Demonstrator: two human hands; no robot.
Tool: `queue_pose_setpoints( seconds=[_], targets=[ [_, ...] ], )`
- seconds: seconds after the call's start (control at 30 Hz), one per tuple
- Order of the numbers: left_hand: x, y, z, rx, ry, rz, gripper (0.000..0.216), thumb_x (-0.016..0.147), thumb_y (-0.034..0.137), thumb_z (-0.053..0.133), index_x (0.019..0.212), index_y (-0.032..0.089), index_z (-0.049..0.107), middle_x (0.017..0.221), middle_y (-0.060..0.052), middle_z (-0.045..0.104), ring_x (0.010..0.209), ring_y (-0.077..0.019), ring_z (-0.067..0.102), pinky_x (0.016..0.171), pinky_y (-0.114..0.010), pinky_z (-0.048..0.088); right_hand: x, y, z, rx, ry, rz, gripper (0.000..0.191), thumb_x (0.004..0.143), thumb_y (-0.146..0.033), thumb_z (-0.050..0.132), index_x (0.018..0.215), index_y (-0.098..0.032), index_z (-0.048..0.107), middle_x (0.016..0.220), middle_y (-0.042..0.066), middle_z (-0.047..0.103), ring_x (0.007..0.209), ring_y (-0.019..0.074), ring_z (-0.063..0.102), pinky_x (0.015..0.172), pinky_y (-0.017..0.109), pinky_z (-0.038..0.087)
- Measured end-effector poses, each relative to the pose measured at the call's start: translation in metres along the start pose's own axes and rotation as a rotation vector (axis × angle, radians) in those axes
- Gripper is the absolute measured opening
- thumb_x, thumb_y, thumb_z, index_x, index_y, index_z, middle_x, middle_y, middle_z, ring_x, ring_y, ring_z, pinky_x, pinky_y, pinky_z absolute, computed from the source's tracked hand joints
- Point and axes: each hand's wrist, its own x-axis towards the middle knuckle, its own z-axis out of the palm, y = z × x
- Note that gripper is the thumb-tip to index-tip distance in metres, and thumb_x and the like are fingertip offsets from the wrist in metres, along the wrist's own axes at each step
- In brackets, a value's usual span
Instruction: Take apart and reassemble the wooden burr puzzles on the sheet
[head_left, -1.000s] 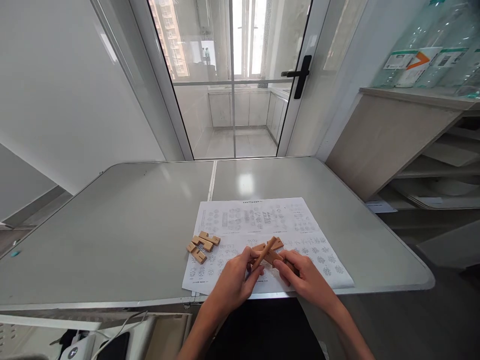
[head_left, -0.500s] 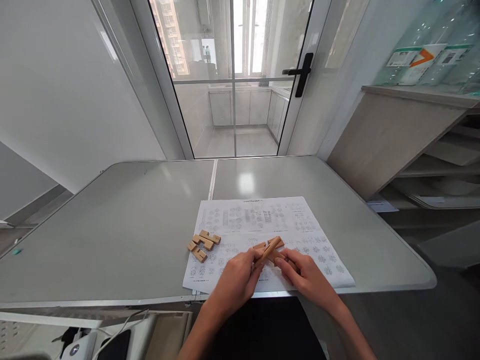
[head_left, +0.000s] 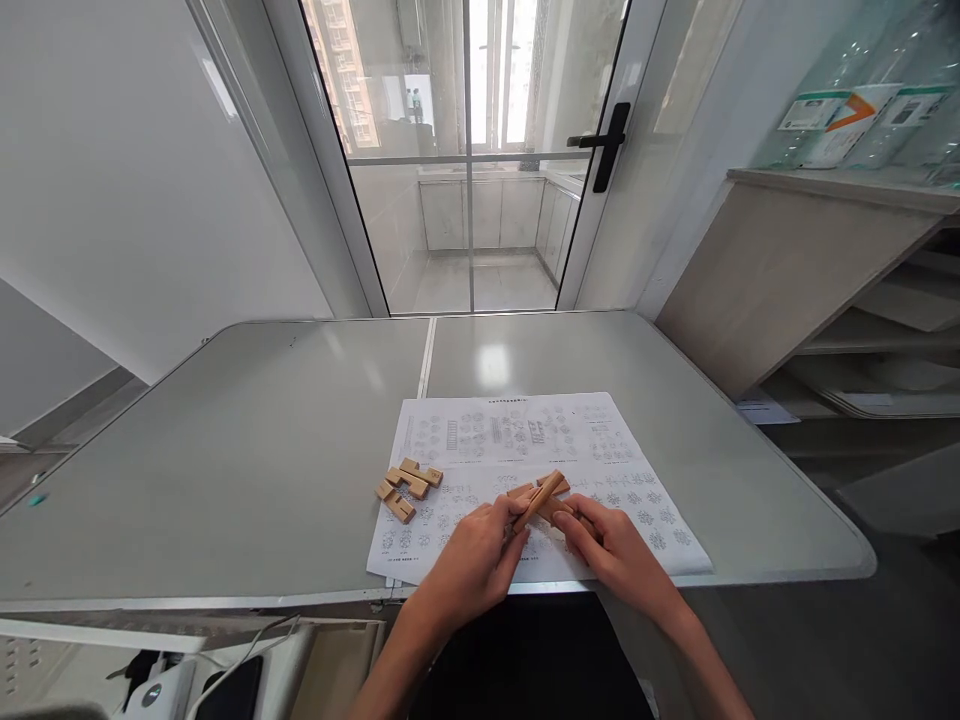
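Note:
My left hand [head_left: 480,560] is closed, pinching a long wooden puzzle piece [head_left: 541,497] that slants up to the right. In my right hand [head_left: 606,545] the fingers are closed on another wooden puzzle piece [head_left: 556,507], which crosses beneath the first and touches it. Part of that piece is hidden by my fingers. Just beyond the hands, more wood shows on the printed sheet [head_left: 465,480]; I cannot tell whether it is joined to the held pieces. To the left, several notched wooden pieces [head_left: 409,482] lie grouped at the sheet's edge.
The sheet lies on a grey table [head_left: 225,470] with a metal rim. Below its front left edge are a white device [head_left: 161,692], cables and a dark phone-like object [head_left: 232,690]. A shelf unit [head_left: 810,260] with large plastic bottles [head_left: 862,120] stands at right; a glass door [head_left: 517,220] is behind.
Almost nothing differs. My right fingers have shifted slightly on the puzzle piece, and the whole view has moved a few pixels.

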Motion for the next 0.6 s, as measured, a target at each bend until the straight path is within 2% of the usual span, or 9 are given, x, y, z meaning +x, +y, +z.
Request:
queue_pose_setpoints(
  seconds=[0.2,0.4,0.5,0.6],
  targets=[
    [0.0,0.0,0.001,-0.063,-0.006,0.022,0.024,0.102,0.021,0.052,0.125,0.024,0.054,0.128,-0.01,0.072,0.114,-0.0274,0.071,0.093,-0.041,0.057,0.001,0.0,0.001,-0.01,0.008,-0.008,0.041,0.105,-0.054,0.045,0.08,-0.024,0.053,0.061,-0.004,0.045,0.057,0.0156,0.041,0.058,0.029,0.034],
    [0.003,0.009,-0.002,-0.122,-0.02,0.089,0.042,0.103,0.019,0.052,0.143,0.027,0.046,0.149,-0.009,0.061,0.134,-0.0273,0.061,0.109,-0.045,0.051,0.001,-0.001,0.002,-0.022,0.008,-0.018,0.04,0.105,-0.054,0.045,0.086,-0.023,0.059,0.065,-0.003,0.047,0.06,0.0161,0.043,0.058,0.029,0.035],
    [0.005,0.015,-0.003,-0.136,-0.007,0.07,0.05,0.105,0.022,0.05,0.153,0.03,0.04,0.147,-0.006,0.063,0.13,-0.0259,0.064,0.108,-0.043,0.052,0.001,0.0,0.002,-0.05,-0.004,-0.039,0.04,0.106,-0.053,0.044,0.088,-0.022,0.061,0.066,-0.003,0.048,0.062,0.0164,0.044,0.059,0.029,0.036],
    [0.007,0.015,-0.002,-0.13,0.006,0.054,0.048,0.107,0.025,0.048,0.154,0.032,0.043,0.144,-0.004,0.066,0.122,-0.0242,0.069,0.104,-0.04,0.056,0.001,0.001,0.003,-0.079,-0.013,-0.051,0.039,0.105,-0.052,0.046,0.088,-0.022,0.062,0.065,-0.003,0.048,0.063,0.0169,0.046,0.06,0.03,0.037]
  ],
)
